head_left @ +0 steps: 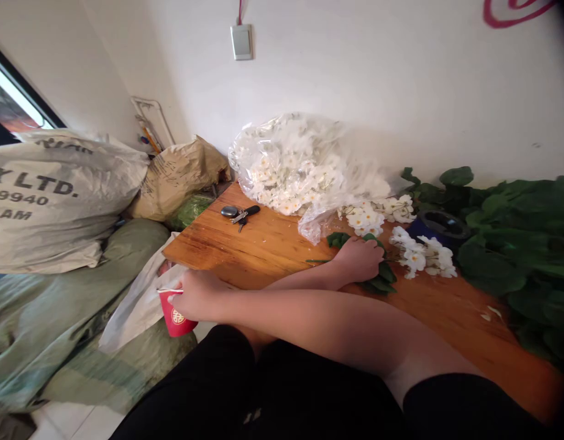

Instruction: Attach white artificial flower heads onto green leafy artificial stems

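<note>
My arms cross, with the right forearm over the left one. At the table's left front edge my right hand (197, 296) grips the red paper cup (179, 319), which has a gold emblem. Over on the right, my left hand (358, 260) is closed on green leaves (380, 282) lying on the wooden table (212, 238). White flowers with yellow centres (365, 219) lie just beyond that hand, and more white flowers (419, 253) are to its right. A clear plastic bag (291, 162) full of white flowers rests against the wall.
Keys (245, 214) with a black fob lie at the table's left. A dark blue tape roll (440, 229) sits beside large green leaves (529, 244). Left of the table are a white printed sack (57, 195), a brown sack (181, 177) and a green sack (135, 244).
</note>
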